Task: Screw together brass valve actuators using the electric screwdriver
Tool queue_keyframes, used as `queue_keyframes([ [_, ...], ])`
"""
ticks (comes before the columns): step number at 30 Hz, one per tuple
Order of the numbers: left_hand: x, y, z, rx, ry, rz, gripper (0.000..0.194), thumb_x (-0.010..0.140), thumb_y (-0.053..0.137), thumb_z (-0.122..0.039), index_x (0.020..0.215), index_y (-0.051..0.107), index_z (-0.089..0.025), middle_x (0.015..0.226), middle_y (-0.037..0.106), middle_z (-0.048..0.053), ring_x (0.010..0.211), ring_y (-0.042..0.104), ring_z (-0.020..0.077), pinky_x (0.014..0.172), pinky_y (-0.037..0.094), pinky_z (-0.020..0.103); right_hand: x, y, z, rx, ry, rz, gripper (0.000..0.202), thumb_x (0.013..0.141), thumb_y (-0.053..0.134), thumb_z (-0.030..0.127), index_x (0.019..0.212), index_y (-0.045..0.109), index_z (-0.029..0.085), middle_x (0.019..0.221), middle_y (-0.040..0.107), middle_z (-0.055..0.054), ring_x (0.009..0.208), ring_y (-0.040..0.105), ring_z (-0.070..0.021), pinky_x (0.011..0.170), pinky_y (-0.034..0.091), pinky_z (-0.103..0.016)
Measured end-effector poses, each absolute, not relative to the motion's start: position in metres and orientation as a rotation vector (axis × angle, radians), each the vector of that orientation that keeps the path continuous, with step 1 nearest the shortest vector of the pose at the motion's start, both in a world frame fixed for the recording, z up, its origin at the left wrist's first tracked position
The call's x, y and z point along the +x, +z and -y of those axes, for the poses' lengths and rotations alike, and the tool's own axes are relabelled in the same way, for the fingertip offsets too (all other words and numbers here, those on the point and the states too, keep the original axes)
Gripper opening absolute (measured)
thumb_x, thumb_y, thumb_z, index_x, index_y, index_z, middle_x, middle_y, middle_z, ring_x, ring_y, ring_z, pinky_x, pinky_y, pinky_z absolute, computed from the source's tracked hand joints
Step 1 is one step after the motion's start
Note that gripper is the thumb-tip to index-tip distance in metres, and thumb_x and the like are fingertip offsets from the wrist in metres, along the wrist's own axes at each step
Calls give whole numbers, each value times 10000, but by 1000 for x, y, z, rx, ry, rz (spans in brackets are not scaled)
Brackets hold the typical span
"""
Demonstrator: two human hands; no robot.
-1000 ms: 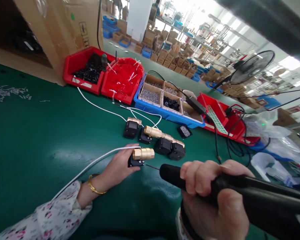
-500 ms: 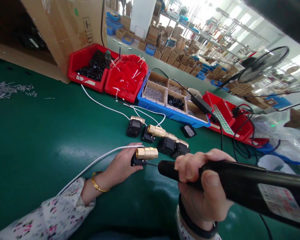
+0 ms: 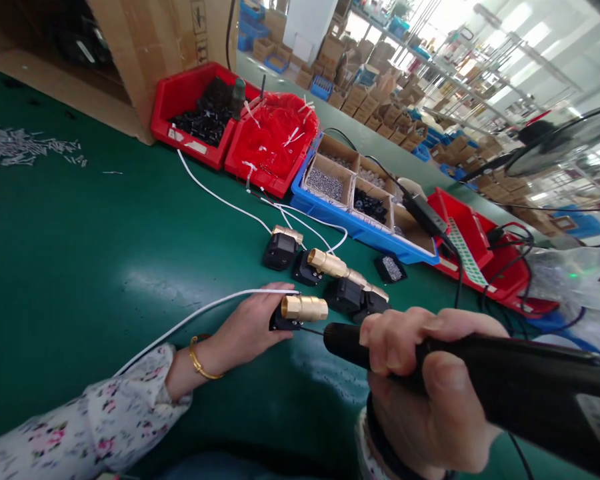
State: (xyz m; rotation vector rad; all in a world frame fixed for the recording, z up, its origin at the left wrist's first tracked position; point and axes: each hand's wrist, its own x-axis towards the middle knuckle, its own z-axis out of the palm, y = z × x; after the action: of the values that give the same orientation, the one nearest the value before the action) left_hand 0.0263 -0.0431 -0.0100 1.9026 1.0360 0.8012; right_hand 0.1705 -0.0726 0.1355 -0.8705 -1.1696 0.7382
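My left hand (image 3: 253, 327) is closed round the black housing of a motorized brass ball valve (image 3: 305, 309), steadying it on the green table. A white cable (image 3: 190, 320) runs from this valve back over my left forearm. My right hand (image 3: 425, 373) grips a black electric screwdriver (image 3: 350, 343). Its thin bit (image 3: 311, 331) points left and reaches the lower edge of the black housing; whether it sits in a screw I cannot tell. Just beyond stand several similar valves, among them one with its black box (image 3: 280, 251) facing me and one with its brass body (image 3: 327, 263) on top.
Behind the valves are a red bin (image 3: 187, 143) of black parts, a red bin (image 3: 257, 177) of red wires and a blue tray (image 3: 355, 230) with divided small parts. Loose screws (image 3: 25, 147) lie far left. A small black box (image 3: 391, 269) and black cables (image 3: 460, 267) are on the right.
The whole view has shifted, so the bins and valves appear further right. Both hands keep their holds, and the screwdriver bit stays at the valve's black housing.
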Motion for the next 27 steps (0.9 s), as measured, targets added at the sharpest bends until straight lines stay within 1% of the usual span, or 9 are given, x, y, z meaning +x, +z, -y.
queue_keyframes([
  [3, 27, -11, 43, 1899, 802, -1047, 726, 648, 808, -146, 1273, 445, -213, 1311, 531, 58, 1231, 487, 226, 1079, 394, 394, 170, 136, 68, -897, 737, 1148, 186, 844, 614, 256, 937, 475, 174, 567, 478, 65, 448, 432, -89, 480, 399, -253],
  [6, 27, -11, 43, 1888, 808, -1060, 734, 655, 798, -145, 1290, 441, -230, 1315, 531, 54, 1234, 487, 235, 1083, 391, 408, 172, 136, 67, -915, 750, 1147, 247, 843, 608, 271, 1033, 484, 173, 564, 476, 69, 442, 427, -89, 479, 396, -257],
  [10, 28, -10, 44, 1880, 789, -1067, 722, 653, 798, -149, 1285, 454, -203, 1315, 534, 75, 1235, 487, 246, 1075, 402, 418, 172, 136, 65, -923, 766, 1184, 326, 847, 600, 281, 1121, 475, 154, 566, 490, 63, 458, 444, -95, 504, 412, -273],
  [12, 28, -11, 44, 1887, 789, -1065, 717, 655, 794, -145, 1285, 454, -194, 1318, 533, 80, 1243, 480, 245, 1080, 400, 417, 171, 136, 63, -915, 792, 1197, 277, 842, 608, 270, 1063, 487, 156, 571, 490, 61, 463, 449, -91, 502, 412, -266],
  [15, 29, -14, 46, 1915, 803, -1060, 727, 675, 785, -163, 1306, 426, -206, 1342, 512, 73, 1276, 446, 233, 1105, 373, 406, 169, 134, 59, -889, 787, 1184, 152, 834, 599, 203, 933, 491, 160, 568, 474, 63, 443, 439, -73, 473, 397, -238],
  [17, 29, -16, 48, 1930, 809, -1061, 728, 683, 783, -179, 1311, 415, -210, 1353, 500, 69, 1288, 432, 224, 1118, 358, 393, 167, 131, 59, -886, 757, 1169, 127, 825, 589, 170, 899, 487, 158, 564, 471, 64, 429, 436, -70, 458, 394, -233],
  [21, 30, -17, 48, 1948, 836, -1064, 713, 683, 781, -173, 1298, 425, -216, 1341, 511, 59, 1283, 437, 219, 1121, 352, 383, 165, 128, 64, -901, 699, 1183, 129, 808, 578, 118, 892, 486, 149, 581, 490, 62, 436, 457, -78, 466, 412, -252],
  [24, 30, -17, 48, 1936, 847, -1064, 710, 677, 777, -155, 1292, 428, -215, 1337, 515, 56, 1277, 444, 218, 1117, 358, 386, 164, 130, 71, -893, 730, 1225, 170, 805, 569, 73, 929, 484, 152, 618, 525, 51, 473, 486, -91, 489, 433, -268],
  [27, 30, -18, 49, 1927, 835, -1065, 718, 673, 783, -155, 1292, 423, -215, 1344, 507, 55, 1287, 430, 215, 1124, 348, 391, 163, 136, 78, -873, 734, 1199, 219, 852, 603, 175, 1036, 484, 159, 606, 517, 48, 485, 466, -98, 508, 416, -275],
])
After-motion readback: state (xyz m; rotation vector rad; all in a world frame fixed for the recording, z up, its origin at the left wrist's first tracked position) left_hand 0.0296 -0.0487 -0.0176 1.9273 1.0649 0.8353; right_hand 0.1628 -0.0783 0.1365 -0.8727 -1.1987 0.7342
